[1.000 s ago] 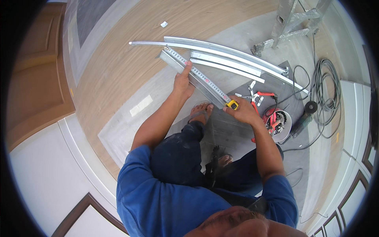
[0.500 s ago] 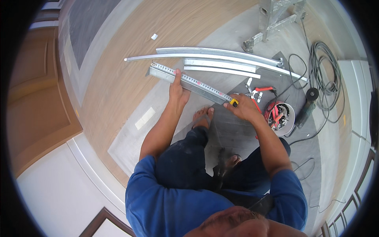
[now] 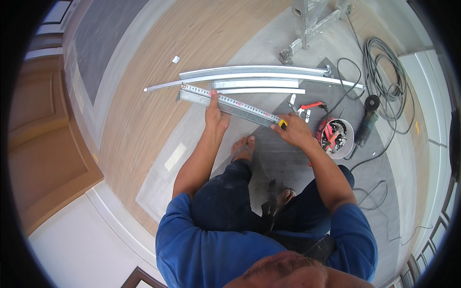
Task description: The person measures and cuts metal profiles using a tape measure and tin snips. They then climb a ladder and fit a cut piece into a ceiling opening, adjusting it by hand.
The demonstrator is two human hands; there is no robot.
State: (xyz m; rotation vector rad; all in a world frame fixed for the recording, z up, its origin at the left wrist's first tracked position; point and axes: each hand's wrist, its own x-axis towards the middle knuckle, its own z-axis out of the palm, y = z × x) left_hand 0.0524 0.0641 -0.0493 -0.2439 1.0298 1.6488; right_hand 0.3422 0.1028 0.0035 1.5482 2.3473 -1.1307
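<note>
Head view, as I watch it from afar, shows several metal lengths (image 3: 254, 77) lying side by side just beyond the hands, the longest reaching rightward to the cable. Right of them I see red-handled pliers (image 3: 312, 105), then a white bucket (image 3: 350, 144) crammed with small tools, close beside the right forearm. An angle grinder (image 3: 366, 128) rests next to the bucket, and a coiled grey cable (image 3: 369, 62) spreads behind it, one loop running over toward the pliers. At the top, a stained ladder (image 3: 300, 21) stands on the far side of the metal. A white scrap (image 3: 175, 59) lies off to the left. The floor (image 3: 139, 120) is wood-toned with pale and dark grey areas, and a light strip (image 3: 175, 157) sits on it near the left forearm. A brown panelled surface (image 3: 53, 139) fills the left side, with a white wall (image 3: 91, 230) below it. Between the hands I find a metal channel (image 3: 247, 116), held slantwise above the floor, with the blade of a tape measure (image 3: 283, 124) drawn out along its upper edge. The left hand (image 3: 217, 117) is closed around the channel, thumb over the blade; its other fingers are mostly hidden from me. The right hand (image 3: 295, 129) grips the yellow tape case, its thumb at the channel's near end; I cannot tell whether it also clasps the metal.
</note>
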